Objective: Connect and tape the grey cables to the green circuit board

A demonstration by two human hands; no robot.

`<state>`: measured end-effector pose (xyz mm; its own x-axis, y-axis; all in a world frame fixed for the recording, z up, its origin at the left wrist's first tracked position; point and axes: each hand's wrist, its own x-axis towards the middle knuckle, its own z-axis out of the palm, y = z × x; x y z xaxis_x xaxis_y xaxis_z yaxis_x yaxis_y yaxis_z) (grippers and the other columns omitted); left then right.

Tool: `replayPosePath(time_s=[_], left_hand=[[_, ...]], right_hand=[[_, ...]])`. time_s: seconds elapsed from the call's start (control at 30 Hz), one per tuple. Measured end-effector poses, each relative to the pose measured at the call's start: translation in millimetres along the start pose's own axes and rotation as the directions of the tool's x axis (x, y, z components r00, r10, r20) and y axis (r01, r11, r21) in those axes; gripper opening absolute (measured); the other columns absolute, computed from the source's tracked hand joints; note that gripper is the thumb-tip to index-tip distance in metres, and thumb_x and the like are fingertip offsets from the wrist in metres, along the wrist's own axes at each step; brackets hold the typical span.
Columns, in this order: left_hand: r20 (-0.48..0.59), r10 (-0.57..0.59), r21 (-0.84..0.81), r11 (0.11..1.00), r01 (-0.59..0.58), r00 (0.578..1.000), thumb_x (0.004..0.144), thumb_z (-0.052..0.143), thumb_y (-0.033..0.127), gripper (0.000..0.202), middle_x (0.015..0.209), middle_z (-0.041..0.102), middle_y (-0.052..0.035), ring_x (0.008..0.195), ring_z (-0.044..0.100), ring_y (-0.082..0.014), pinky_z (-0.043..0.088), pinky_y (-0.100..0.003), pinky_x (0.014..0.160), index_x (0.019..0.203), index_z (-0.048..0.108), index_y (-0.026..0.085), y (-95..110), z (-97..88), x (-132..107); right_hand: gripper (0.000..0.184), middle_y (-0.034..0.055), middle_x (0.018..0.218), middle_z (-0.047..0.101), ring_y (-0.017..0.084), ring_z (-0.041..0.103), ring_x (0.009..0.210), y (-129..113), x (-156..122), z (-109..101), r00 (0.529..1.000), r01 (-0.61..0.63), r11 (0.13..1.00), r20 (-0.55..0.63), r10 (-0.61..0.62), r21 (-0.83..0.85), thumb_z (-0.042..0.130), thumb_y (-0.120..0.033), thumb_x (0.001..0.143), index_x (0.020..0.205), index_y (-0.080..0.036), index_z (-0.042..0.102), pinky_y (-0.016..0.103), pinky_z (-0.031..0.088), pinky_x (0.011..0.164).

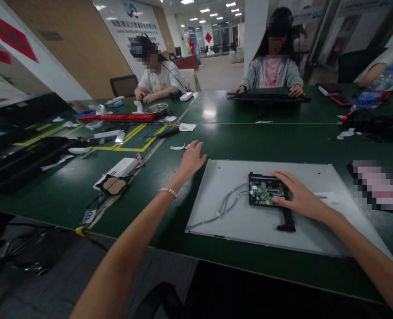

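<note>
A grey metal panel lies flat on the green table in front of me. On it sits a green circuit board in a black bracket, with grey cables running off to the left. My right hand rests on the board's right side, fingers stretched flat over it. My left hand is reached out over the table just past the panel's far left corner, fingers spread and holding nothing. A white scrap lies a little beyond it.
Two people sit across the table; one holds a black monitor. A metal bowl, a red strip, yellow floor-tape lines, black panels and loose parts crowd the left. A plastic bottle lies far right.
</note>
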<state>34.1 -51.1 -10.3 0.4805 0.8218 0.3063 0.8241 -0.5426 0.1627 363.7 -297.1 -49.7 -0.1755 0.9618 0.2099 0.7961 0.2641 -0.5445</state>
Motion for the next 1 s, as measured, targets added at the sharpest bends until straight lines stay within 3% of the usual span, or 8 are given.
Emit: replayPosePath(time_s=[0.13,0.3,0.4,0.53,0.7,0.83,1.0], left_hand=[[0.026,-0.118,0.250,0.962,0.108,0.993,0.087,0.058,0.021,0.058,0.149,0.037,-0.0197,0.134,0.040,-0.0331,0.036,-0.046,0.107,0.142,0.041,0.013,-52,-11.7,16],[0.187,-0.105,0.374,0.927,0.028,0.977,0.089,0.053,0.019,0.050,0.137,0.053,-0.0164,0.120,0.054,-0.0266,0.041,-0.036,0.099,0.139,0.045,0.016,-72,-21.1,26],[0.260,-0.137,0.398,0.917,0.024,0.956,0.090,0.049,0.016,0.038,0.120,0.065,-0.0145,0.111,0.059,-0.0232,0.044,-0.030,0.092,0.127,0.056,0.016,-74,-20.4,35],[0.249,-0.169,0.431,0.901,0.047,0.954,0.091,0.044,0.013,0.032,0.104,0.070,-0.0160,0.101,0.065,-0.0246,0.045,-0.030,0.084,0.114,0.066,0.015,-75,-14.6,43],[0.199,-0.205,0.471,0.878,0.090,0.958,0.091,0.039,0.010,0.034,0.103,0.070,-0.0229,0.098,0.067,-0.0305,0.045,-0.035,0.079,0.106,0.070,0.009,-73,-9.5,43],[0.167,-0.213,0.479,0.871,0.109,0.963,0.093,0.038,0.013,0.034,0.103,0.069,-0.0235,0.098,0.066,-0.0323,0.044,-0.036,0.077,0.105,0.069,0.009,-65,-14.2,38],[0.146,-0.075,0.435,0.900,0.004,0.986,0.096,0.036,0.021,0.033,0.106,0.069,-0.0174,0.098,0.065,-0.0297,0.045,-0.034,0.075,0.106,0.067,0.013,-34,-22.4,22]], right_hand=[[0.074,0.0102,0.150,0.040,0.034,0.040,0.137,1,-1,-1,1.000,0.007,1.000,-0.002,-0.007,-0.003,0.057,-0.054,0.087,0.151,-0.032,0.026,0.055,0.036,0.112],[0.075,0.0109,0.148,0.040,0.034,0.041,0.136,2,-2,-2,1.000,0.002,1.000,-0.006,-0.002,-0.015,0.058,-0.053,0.087,0.151,-0.032,0.026,0.056,0.036,0.112],[0.077,0.0104,0.148,0.040,0.033,0.041,0.136,2,-2,-4,1.000,-0.006,1.000,0.008,0.007,-0.025,0.059,-0.054,0.086,0.151,-0.032,0.025,0.054,0.036,0.112],[0.078,0.0098,0.149,0.040,0.034,0.042,0.136,2,-2,-6,1.000,-0.012,0.999,0.022,0.012,-0.031,0.060,-0.053,0.085,0.152,-0.034,0.024,0.056,0.037,0.111],[0.077,0.0102,0.150,0.038,0.033,0.040,0.137,0,-2,-7,0.999,-0.022,1.000,0.025,0.022,-0.018,0.059,-0.053,0.086,0.152,-0.033,0.024,0.055,0.035,0.112],[0.076,0.0098,0.149,0.039,0.032,0.040,0.137,-1,-2,-6,1.000,-0.024,0.999,0.013,0.025,-0.023,0.059,-0.052,0.086,0.151,-0.032,0.025,0.053,0.036,0.113],[0.075,0.0094,0.152,0.037,0.033,0.038,0.139,-3,-3,-6,0.999,-0.025,0.999,0.022,0.025,-0.026,0.057,-0.052,0.088,0.152,-0.034,0.023,0.055,0.036,0.113]])
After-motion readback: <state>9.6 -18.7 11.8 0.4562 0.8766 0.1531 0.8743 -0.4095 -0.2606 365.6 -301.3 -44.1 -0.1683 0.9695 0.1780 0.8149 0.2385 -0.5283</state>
